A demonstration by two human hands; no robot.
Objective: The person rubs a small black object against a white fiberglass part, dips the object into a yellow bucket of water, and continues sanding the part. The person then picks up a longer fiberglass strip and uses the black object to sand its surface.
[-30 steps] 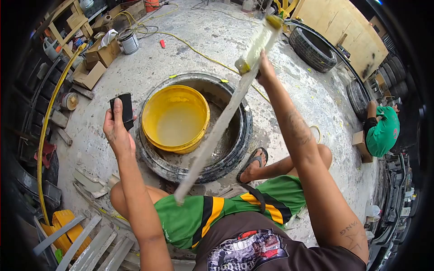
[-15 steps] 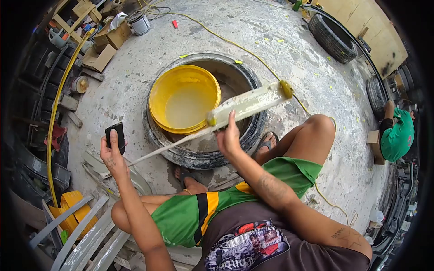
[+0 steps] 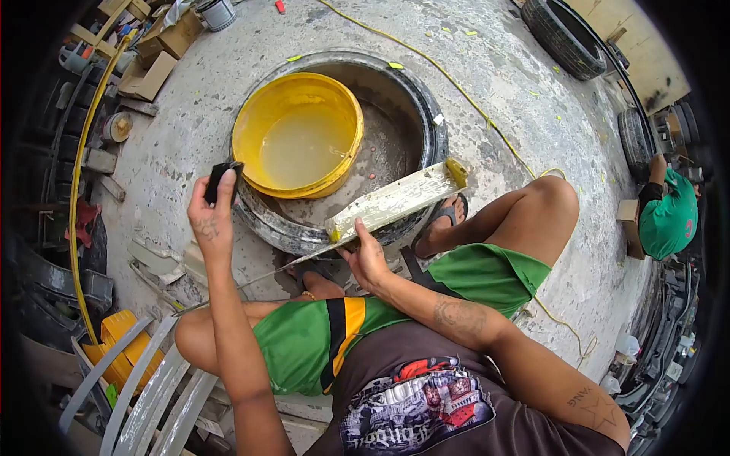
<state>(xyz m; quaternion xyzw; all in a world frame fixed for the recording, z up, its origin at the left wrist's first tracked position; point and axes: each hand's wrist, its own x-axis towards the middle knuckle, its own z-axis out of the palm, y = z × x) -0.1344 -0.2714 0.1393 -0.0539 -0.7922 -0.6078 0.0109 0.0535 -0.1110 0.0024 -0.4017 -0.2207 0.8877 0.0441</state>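
My left hand (image 3: 213, 201) is closed on a small folded black sheet (image 3: 221, 185), likely sandpaper, held up near the left rim of the yellow bucket (image 3: 243, 144). My right hand (image 3: 367, 262) grips a long trim piece (image 3: 403, 199) from below, thumb on its near face. Its pale paint is worn in patches, the broad part has yellow ends, and a thin tail runs down left toward my knee. Cloudy water (image 3: 304, 152) fills the bottom of the bucket. That bucket stands inside a big black tire (image 3: 437, 114) lying flat on the floor.
Several pale strips (image 3: 156, 387) and a yellow plastic part (image 3: 125, 342) lie at lower left. A yellow hose (image 3: 426, 62) crosses the concrete floor (image 3: 182, 99). Another person in a green shirt (image 3: 669, 216) is at far right, near more tires (image 3: 563, 38). Cardboard boxes (image 3: 148, 76) stand upper left.
My left hand has moved right and up with the black sheet, close to the bucket. The trim piece, in my right hand, has come down and toward me. The view has shifted slightly.
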